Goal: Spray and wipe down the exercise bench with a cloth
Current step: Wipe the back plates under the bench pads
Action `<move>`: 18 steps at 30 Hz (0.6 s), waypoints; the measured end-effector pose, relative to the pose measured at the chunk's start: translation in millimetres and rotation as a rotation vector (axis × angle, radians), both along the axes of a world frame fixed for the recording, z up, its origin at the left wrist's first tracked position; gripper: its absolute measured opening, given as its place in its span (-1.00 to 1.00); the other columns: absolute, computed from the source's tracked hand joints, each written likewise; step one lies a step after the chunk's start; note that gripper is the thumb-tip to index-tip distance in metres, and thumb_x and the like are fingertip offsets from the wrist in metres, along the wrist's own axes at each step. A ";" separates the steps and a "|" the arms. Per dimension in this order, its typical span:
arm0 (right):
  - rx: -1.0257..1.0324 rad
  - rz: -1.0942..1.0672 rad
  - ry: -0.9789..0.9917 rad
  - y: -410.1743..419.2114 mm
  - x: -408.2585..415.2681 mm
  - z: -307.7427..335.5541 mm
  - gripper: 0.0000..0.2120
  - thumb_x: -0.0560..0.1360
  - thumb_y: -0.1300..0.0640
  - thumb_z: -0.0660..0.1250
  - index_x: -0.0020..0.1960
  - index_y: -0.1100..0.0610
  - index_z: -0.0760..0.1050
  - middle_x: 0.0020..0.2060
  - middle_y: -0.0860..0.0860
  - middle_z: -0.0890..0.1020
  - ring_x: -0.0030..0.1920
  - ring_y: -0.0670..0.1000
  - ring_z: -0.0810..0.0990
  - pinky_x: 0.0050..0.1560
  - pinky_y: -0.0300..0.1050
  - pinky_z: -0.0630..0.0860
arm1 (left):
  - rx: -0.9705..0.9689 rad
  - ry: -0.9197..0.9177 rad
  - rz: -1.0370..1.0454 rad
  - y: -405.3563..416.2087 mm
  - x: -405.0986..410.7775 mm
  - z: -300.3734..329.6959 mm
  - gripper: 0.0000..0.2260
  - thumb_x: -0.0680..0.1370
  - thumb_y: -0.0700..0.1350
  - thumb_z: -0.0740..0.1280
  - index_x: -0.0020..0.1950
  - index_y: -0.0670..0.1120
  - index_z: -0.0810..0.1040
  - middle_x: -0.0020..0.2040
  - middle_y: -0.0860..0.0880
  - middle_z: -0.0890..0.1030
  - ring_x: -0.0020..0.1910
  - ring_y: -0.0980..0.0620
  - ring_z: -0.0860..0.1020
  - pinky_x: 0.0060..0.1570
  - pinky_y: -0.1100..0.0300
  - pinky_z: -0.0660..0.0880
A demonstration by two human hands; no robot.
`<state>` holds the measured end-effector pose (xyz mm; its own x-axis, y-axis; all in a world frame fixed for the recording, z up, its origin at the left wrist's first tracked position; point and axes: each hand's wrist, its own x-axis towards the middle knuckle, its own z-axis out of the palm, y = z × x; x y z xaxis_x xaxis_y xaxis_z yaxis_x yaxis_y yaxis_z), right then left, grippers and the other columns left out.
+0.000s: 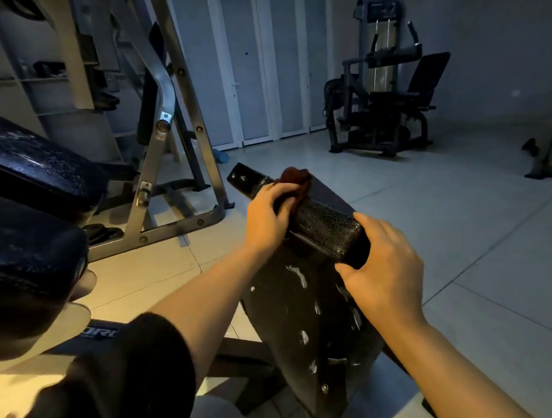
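A black padded bench pad stands tilted in front of me, its backing board with scuffed white marks facing me. My left hand presses a dark red cloth onto the pad's upper edge, fingers curled over the cloth. My right hand grips the near right corner of the pad, fingers over the top and thumb on the board side. No spray bottle is in view.
A second black padded bench on a grey steel frame stands at the left. A weight machine sits at the far back right, white doors behind. The tiled floor spreads to the right.
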<state>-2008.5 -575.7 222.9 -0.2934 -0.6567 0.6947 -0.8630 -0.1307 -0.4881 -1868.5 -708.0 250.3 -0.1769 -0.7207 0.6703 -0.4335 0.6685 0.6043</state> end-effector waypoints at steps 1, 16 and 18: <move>0.008 0.004 -0.005 0.2 0.4 -0.3 -0.26 0.27 0.16 0.62 0.39 0.13 0.43 0.22 0.05 0.57 0.23 0.08 0.53 0.08 -0.16 0.39 | 0.071 0.038 0.041 -10.6 2.0 3.1 -0.77 0.58 -0.21 0.30 0.21 -0.03 0.58 0.15 0.06 0.49 0.16 0.05 0.48 0.21 -0.10 0.50; -0.002 0.002 -0.006 1.5 1.4 -1.0 -0.25 0.24 0.19 0.63 0.37 0.14 0.44 0.22 0.07 0.58 0.24 0.11 0.53 0.16 0.01 0.49 | 0.044 0.091 0.016 -15.1 -4.3 0.4 -0.80 0.58 -0.23 0.31 0.17 -0.07 0.60 0.15 -0.02 0.52 0.14 0.07 0.48 0.27 -0.05 0.45; 0.001 0.000 -0.011 1.8 2.1 -0.4 -0.25 0.24 0.20 0.63 0.38 0.15 0.44 0.22 0.08 0.58 0.24 0.12 0.54 0.15 0.03 0.51 | 0.069 0.107 0.029 -8.6 -7.5 1.0 -0.81 0.58 -0.23 0.30 0.15 -0.06 0.61 0.14 -0.01 0.52 0.13 0.09 0.48 0.26 -0.04 0.45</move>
